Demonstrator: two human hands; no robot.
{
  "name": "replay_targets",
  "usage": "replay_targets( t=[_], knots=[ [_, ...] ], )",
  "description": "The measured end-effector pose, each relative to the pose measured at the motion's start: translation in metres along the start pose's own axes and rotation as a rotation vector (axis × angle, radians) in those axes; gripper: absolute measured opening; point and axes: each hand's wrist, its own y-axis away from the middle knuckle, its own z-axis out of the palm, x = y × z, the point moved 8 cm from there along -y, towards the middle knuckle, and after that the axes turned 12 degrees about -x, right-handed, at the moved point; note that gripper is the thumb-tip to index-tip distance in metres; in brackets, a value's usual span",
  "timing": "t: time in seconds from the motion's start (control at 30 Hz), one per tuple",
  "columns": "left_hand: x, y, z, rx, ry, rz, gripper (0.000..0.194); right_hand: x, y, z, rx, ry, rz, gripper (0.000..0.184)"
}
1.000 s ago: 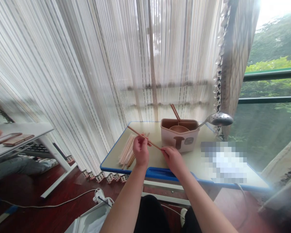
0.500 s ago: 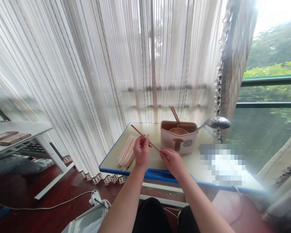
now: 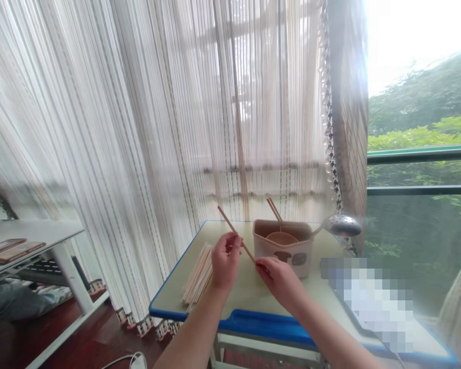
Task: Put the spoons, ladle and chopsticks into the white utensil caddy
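Observation:
Both my hands hold a pair of wooden chopsticks (image 3: 230, 225) above the small table (image 3: 249, 287). My left hand (image 3: 225, 261) pinches them near the middle, fingers closed. My right hand (image 3: 278, 277) grips their lower end, fingers closed. The sticks slant up and to the left. A pile of loose chopsticks (image 3: 197, 274) lies on the table left of my left hand. Just behind my right hand stands a beige utensil holder (image 3: 283, 247) with two chopsticks (image 3: 273, 209) standing in it.
A perforated metal ladle (image 3: 340, 224) rests at the holder's right. A blurred-out patch covers the table's right part. String curtains hang close behind the table. A white desk (image 3: 30, 236) with flat objects stands at the far left.
The view has tilted up and moved closer to the table. The held chopsticks have tipped more steeply upward, and both hands keep their grip.

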Motion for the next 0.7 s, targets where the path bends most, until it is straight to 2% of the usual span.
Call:
replay_targets(
  t=[0.07, 0.17, 0.23, 0.3, 0.4, 0.53, 0.6, 0.7],
  knots=[
    [0.026, -0.025, 0.011, -0.058, 0.041, 0.052, 0.027, -0.007, -0.016, -0.026, -0.051, -0.077, 0.019, 0.020],
    [0.055, -0.063, 0.033, -0.145, 0.105, 0.107, 0.027, -0.021, -0.044, -0.059, -0.286, -0.154, 0.029, 0.014],
    [0.063, -0.083, 0.046, -0.167, 0.162, 0.127, 0.027, -0.025, -0.061, -0.084, -0.380, -0.079, 0.040, 0.015],
    [0.063, -0.097, 0.053, -0.137, 0.234, 0.141, 0.027, -0.024, -0.076, -0.105, -0.438, 0.021, 0.010, 0.017],
    [0.050, -0.109, 0.061, -0.086, 0.321, 0.142, 0.026, -0.006, -0.090, -0.129, -0.412, 0.161, -0.009, 0.018],
    [0.037, -0.124, 0.080, -0.065, 0.368, 0.119, 0.022, 0.023, -0.095, -0.149, -0.252, 0.333, 0.132, 0.019],
    [0.041, -0.133, 0.088, -0.026, 0.367, 0.143, 0.021, 0.025, -0.095, -0.157, -0.165, 0.392, 0.181, 0.019],
    [0.053, -0.144, 0.097, 0.030, 0.336, 0.216, 0.020, 0.022, -0.098, -0.160, -0.120, 0.417, 0.212, 0.017]
  ],
)
